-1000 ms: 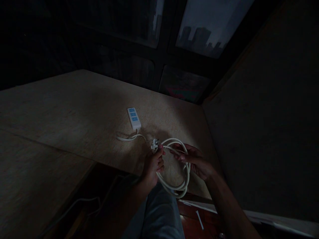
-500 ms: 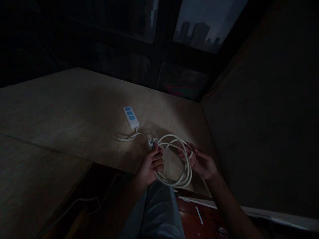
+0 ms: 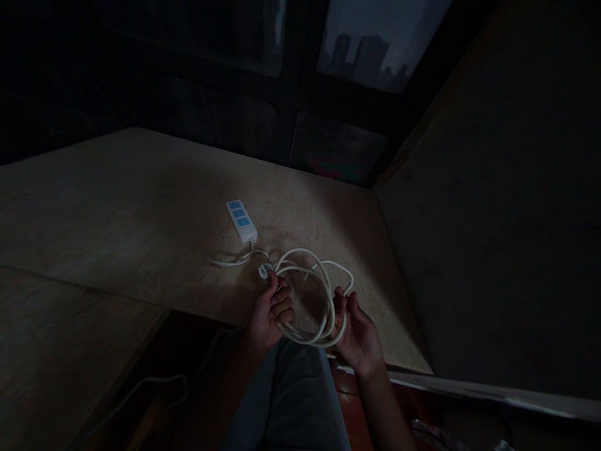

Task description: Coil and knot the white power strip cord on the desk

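While both hands work over the near edge of the table (image 3: 300, 188), the head view, dim but readable, has the white cord (image 3: 310, 342) in loose loops between them. Left hand (image 3: 270, 316): fingers curled around the loops, thumb pressing near the plug (image 3: 265, 270), which pokes out past the thumb. Right hand (image 3: 361, 341): palm partly up, thumb and a finger close together, looks like pinching one strand; exact contact too dark to confirm. Power strip (image 3: 241, 220) lies on the table beyond the left hand, blue sockets up, a short bend of cord at its near end.

Handling, my guess: cord light, bendy but springy, smooth jacket, so slack loops may flare open; plug hard and the heavier end. Best hold is the gathered side by the plug, all strands together, other hand guiding a single strand.

Versus half a second ago: right hand lower and closer in, its fingers more drawn together; a separate bend of cord now stands out beyond it. Strip unmoved on the table; picture shifted slightly.
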`<action>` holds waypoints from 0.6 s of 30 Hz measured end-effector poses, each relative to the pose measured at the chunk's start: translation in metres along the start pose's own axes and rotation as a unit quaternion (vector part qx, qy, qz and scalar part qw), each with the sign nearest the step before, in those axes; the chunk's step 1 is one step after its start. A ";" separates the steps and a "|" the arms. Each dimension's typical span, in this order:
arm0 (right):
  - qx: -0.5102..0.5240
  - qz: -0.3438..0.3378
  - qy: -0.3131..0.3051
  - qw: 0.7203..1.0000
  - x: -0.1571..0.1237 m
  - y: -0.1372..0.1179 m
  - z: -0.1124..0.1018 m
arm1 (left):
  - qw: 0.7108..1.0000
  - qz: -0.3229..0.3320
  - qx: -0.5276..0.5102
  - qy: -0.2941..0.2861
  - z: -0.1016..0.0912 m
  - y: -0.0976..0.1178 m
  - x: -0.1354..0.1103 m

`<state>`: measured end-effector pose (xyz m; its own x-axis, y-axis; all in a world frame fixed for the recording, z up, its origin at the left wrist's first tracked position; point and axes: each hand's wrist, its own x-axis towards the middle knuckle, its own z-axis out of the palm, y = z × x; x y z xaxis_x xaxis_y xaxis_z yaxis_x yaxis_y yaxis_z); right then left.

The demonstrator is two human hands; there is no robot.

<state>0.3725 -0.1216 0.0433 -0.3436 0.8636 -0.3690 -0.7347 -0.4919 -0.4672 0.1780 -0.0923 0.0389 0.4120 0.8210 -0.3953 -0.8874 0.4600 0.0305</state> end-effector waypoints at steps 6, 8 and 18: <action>-0.066 -0.044 0.071 0.994 -0.007 -0.006 0.017 | 0.997 0.038 0.058 0.021 -0.004 0.012 -0.003; -0.137 -0.075 0.135 0.978 -0.008 -0.008 0.019 | 0.996 0.044 0.067 0.027 -0.004 0.013 -0.003; -0.537 -0.142 0.208 0.805 0.010 -0.018 -0.009 | 0.991 0.031 0.132 0.024 -0.003 -0.009 0.001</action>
<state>0.3874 -0.1054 0.0403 0.1390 0.9561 -0.2581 0.2566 -0.2865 -0.9231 0.1854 -0.0965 0.0356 0.3431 0.8362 -0.4279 -0.8232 0.4870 0.2918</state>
